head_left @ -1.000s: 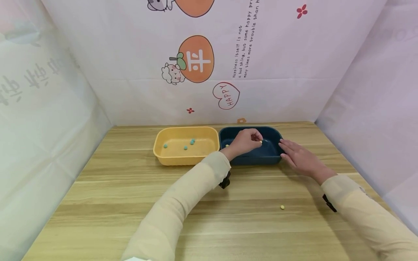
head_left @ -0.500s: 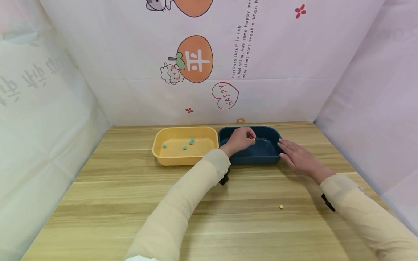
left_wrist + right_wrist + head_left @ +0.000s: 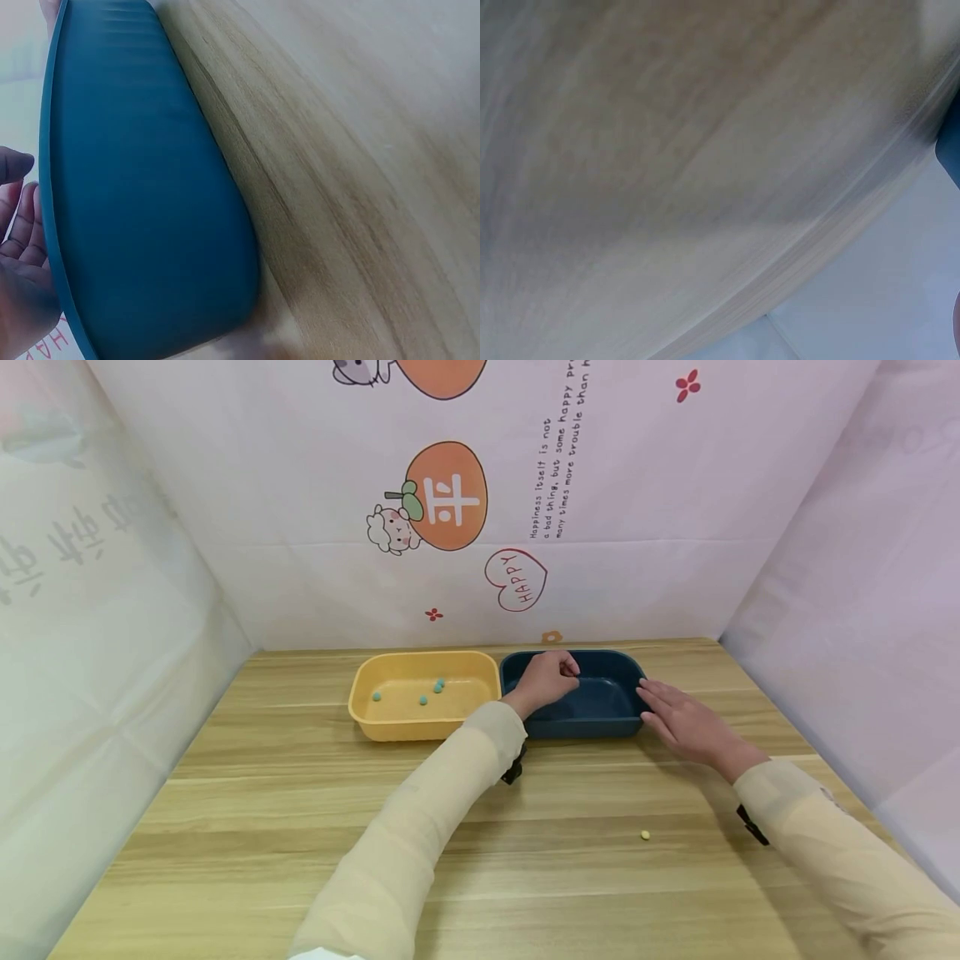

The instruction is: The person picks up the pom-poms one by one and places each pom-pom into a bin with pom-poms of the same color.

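Observation:
My left hand (image 3: 547, 679) hangs over the left part of the dark blue tray (image 3: 581, 727), fingers loosely curled. In the left wrist view its thumb (image 3: 13, 165) stands apart from the fingers, and no pellet shows between them. That view is mostly filled by the tray's outer wall (image 3: 142, 180). My right hand (image 3: 690, 724), fingers straight, rests against the tray's right end. Part of the tray's inside is hidden by my left hand and wrist. A small pale yellow pellet (image 3: 645, 835) lies on the table in front of the tray.
A yellow tray (image 3: 412, 729) stands against the left side of the blue one, with several small teal pellets (image 3: 423, 700) inside. Both trays are near the back edge of the wooden table (image 3: 300, 810). Printed white cloth (image 3: 300, 585) walls in the back and sides.
My left hand has moved a little to the left over the blue tray. The yellow pellet earlier pinched at its fingertips is no longer visible there. The right hand has stayed in place.

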`<state>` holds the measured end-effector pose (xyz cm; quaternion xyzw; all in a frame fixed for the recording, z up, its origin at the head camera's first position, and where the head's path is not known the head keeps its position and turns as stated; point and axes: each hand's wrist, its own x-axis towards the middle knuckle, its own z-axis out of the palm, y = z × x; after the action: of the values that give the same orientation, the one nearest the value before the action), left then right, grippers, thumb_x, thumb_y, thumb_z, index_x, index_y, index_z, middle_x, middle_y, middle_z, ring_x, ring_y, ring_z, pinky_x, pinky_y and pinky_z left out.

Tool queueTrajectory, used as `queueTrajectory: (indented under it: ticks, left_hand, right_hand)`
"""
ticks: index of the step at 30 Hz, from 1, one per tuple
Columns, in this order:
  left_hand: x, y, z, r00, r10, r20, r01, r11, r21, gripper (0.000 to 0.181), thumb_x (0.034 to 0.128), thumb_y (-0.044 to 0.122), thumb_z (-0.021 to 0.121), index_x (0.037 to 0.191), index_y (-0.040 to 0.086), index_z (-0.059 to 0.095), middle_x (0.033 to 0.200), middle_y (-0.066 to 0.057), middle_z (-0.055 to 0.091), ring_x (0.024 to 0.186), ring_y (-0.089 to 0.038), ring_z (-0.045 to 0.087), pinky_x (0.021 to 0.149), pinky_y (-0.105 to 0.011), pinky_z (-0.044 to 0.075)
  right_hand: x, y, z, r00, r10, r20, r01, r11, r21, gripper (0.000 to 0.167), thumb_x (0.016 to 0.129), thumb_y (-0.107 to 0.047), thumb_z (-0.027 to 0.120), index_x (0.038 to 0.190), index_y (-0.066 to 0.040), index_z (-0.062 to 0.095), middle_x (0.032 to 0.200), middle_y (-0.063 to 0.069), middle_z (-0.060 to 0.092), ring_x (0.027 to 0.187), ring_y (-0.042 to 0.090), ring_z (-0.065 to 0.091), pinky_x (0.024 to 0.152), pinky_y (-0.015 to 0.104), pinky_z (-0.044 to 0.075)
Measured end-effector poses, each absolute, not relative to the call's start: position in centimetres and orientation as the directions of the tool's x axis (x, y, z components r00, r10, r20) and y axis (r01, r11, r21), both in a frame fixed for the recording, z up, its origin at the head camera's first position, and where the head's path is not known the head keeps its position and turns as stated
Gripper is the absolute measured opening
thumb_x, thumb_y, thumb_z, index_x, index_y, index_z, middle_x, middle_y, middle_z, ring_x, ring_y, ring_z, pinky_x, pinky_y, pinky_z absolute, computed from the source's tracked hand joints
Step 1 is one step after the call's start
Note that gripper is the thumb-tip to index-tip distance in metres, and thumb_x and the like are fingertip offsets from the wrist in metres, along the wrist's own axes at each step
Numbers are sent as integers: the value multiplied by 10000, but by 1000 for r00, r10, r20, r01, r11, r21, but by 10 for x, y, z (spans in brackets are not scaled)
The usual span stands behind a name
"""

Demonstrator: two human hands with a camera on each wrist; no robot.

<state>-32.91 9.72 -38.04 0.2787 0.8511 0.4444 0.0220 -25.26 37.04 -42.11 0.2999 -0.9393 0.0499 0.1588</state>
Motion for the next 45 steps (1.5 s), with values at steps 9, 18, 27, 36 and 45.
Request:
queueTrajectory:
  ticks: [9,18,27,36,45]
  left_hand:
    - [-330,96,-382,-850,481,216,456,463,760,68,919,79,665,980,53,650,869,9,592,783,-139,547,711,-223,469]
    - [-331,95,-382,-842,487,234,468,441,766,51,910,86,677,937,93,634,871,21,596,791,-130,546,702,-197,463]
    - [-324,100,-378,-793,548,265,500,338,798,61,906,78,688,932,94,636,883,29,613,811,-108,567,722,-172,478]
    - [-300,97,-376,-728,640,246,515,274,812,74,901,71,699,955,54,652,868,27,623,778,-92,579,693,-158,497]
    - [-273,102,-378,-644,733,220,536,228,813,103,894,80,709,976,33,668,866,46,624,789,-59,582,729,-130,489]
  right_hand:
    - [-252,371,-422,-753,-558,349,-594,805,5,470,1022,-194,494,1352,140,468,1419,316,415,1289,481,392,1144,441,234]
    - [-252,371,-424,-753,-558,347,-594,805,6,471,1023,-194,490,1354,140,464,1416,321,413,1292,482,385,1148,435,229]
    - [-252,371,-422,-765,-545,343,-581,814,-4,471,1022,-198,493,1356,133,467,1422,311,413,1291,479,388,1123,476,270]
    - [-252,368,-419,-762,-547,346,-583,813,2,467,1018,-197,502,1348,133,478,1416,310,423,1279,484,403,1100,503,300]
    - [-252,368,-419,-756,-551,352,-584,812,18,462,1018,-199,505,1339,133,487,1404,311,437,1279,472,411,1060,535,343]
